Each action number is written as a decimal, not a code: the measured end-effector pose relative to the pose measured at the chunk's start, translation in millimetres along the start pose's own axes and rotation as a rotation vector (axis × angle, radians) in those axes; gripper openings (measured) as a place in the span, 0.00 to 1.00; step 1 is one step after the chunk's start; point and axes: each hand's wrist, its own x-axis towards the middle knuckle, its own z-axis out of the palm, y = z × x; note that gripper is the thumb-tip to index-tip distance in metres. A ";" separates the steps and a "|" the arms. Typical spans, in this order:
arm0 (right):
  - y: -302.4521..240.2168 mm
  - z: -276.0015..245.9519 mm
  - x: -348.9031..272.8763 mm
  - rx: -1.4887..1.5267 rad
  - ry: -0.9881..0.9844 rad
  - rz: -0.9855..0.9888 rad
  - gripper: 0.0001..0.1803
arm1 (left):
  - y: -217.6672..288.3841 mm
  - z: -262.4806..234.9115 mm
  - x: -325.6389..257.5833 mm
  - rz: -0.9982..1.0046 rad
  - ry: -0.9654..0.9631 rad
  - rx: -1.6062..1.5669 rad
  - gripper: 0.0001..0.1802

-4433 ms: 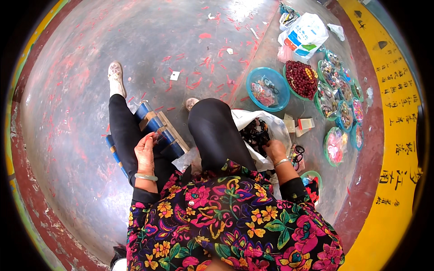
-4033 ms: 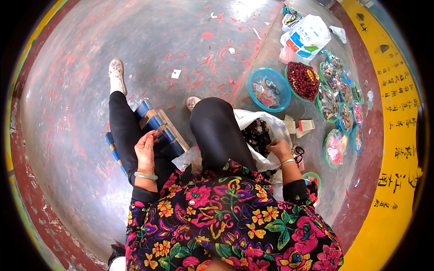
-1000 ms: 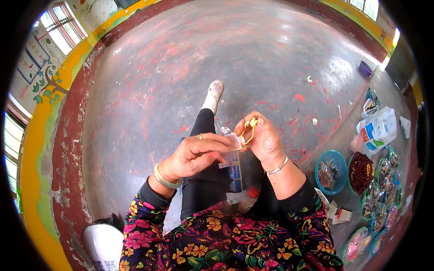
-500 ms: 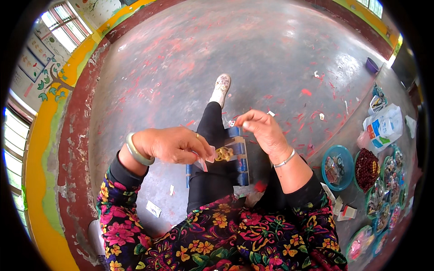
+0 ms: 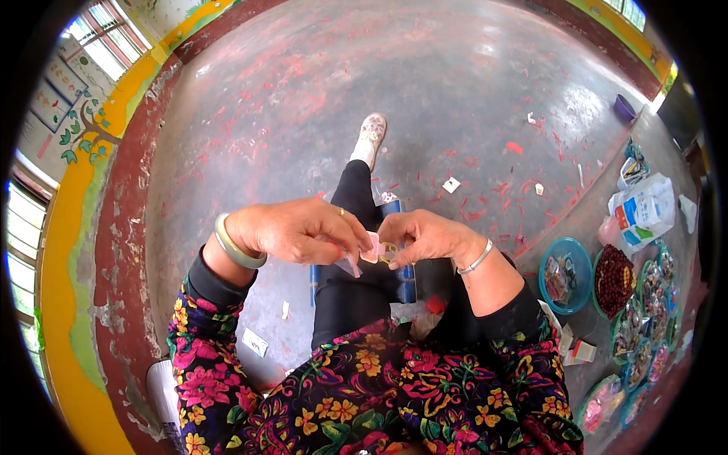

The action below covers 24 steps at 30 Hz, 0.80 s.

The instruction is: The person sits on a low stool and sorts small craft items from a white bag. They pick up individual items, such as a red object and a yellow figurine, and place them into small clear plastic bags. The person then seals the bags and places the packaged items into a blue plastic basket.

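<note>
Two hands meet over my lap: left hand (image 5: pixel 292 231) pinches a small clear packet (image 5: pixel 350 263), right hand (image 5: pixel 425 236) nips a gold ring (image 5: pixel 388 251) beside it, both raised close for threading, I'd judge.

Left hand (image 5: pixel 292 230) and right hand (image 5: pixel 425 236) raised over the lap, fingertips meeting and pinched together, both wrists bent inward

A grey concrete floor (image 5: pixel 318 91) flecked with red paper scraps (image 5: pixel 514 147) carries blue and green bowls (image 5: pixel 563 279) along its right edge.
</note>
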 end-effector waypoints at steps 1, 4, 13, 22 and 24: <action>1.6 -1.3 0.9 -0.051 -0.044 0.010 0.17 | 0.9 1.2 1.3 0.006 -0.004 0.008 0.12; 6.6 1.4 0.6 0.026 -0.076 -0.042 0.14 | 4.0 4.1 6.3 0.003 0.012 -0.021 0.11; 1.7 6.0 -1.3 0.097 -0.012 0.130 0.09 | 2.6 6.5 4.8 -0.038 0.108 0.006 0.12; 2.1 -0.5 -2.1 0.251 0.234 0.235 0.10 | -6.4 6.9 2.5 -0.370 0.378 -0.212 0.12; -0.2 -6.5 -6.2 0.271 0.371 0.209 0.09 | -8.5 9.8 6.6 -0.422 0.493 -0.334 0.12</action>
